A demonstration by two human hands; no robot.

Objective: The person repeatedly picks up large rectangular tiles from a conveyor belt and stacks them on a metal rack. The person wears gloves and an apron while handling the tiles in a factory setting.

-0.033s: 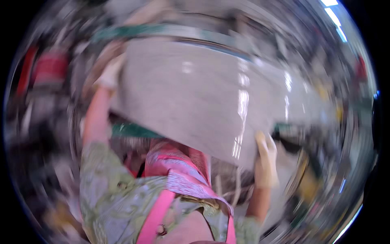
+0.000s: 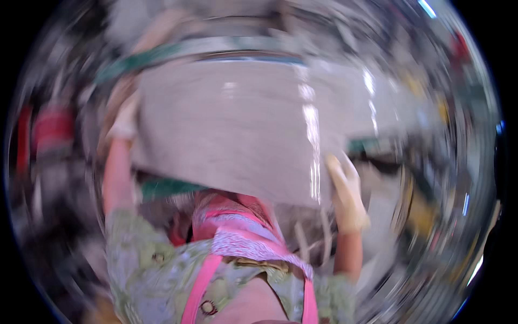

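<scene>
A large, glossy pale-grey panel, tile-like, spans the middle in front of me, slightly tilted. My left hand, in a white glove, grips its left edge; blur hides the exact finger positions. My right hand, gloved in off-white, holds the lower right edge, with its fingers at the rim and the palm outside. Beneath the panel, a green strip shows at its near left side. Another glossy grey surface extends to the right beyond the panel; whether it is a separate piece I cannot tell.
A green and pale band curves along the far side. What looks like another person's arm is beyond it, blurred. A red, drum-like object stands at the left. Yellow items and blurred clutter lie to the right.
The panel and both hands appear shifted left in the picture, and the panel's near edge looks more level. My right hand sits higher in view. Both hands keep their hold.
</scene>
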